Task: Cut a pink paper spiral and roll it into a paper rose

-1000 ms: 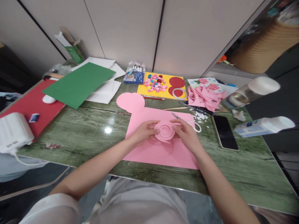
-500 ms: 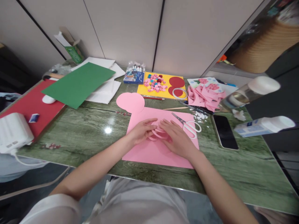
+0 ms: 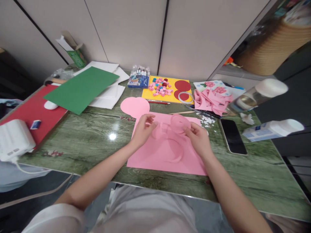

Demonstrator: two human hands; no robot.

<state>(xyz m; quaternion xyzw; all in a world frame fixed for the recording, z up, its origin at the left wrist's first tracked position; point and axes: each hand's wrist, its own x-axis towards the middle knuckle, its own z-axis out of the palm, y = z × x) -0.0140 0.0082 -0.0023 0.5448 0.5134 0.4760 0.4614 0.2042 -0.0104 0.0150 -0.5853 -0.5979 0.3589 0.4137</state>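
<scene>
Head view, please: where is the round pink paper piece [image 3: 180,124], and how are the hands placed about it?

I find it over the far right part of a flat rectangular pink paper sheet [image 3: 150,158]. The right hand [image 3: 199,138] pinches its near right edge between thumb and fingers, presumably to leave its face uncovered.

And the left hand [image 3: 143,130]?

It is set apart from the right, over the sheet's far left part, fingers half curled; from my station I cannot tell whether any paper lies between thumb and fingertips.

Why the arrangement beyond?

Small multicoloured fuzzy balls [image 3: 159,86] rest together on a yellow rectangular sheet [image 3: 146,94], beside dark red paper circles [image 3: 182,85]; the bright backing probably gathers loose parts. Tangled pink paper strips [image 3: 212,102] lie heaped to its right, I judge to leave working room on the green wood-patterned table [image 3: 97,139].
</scene>
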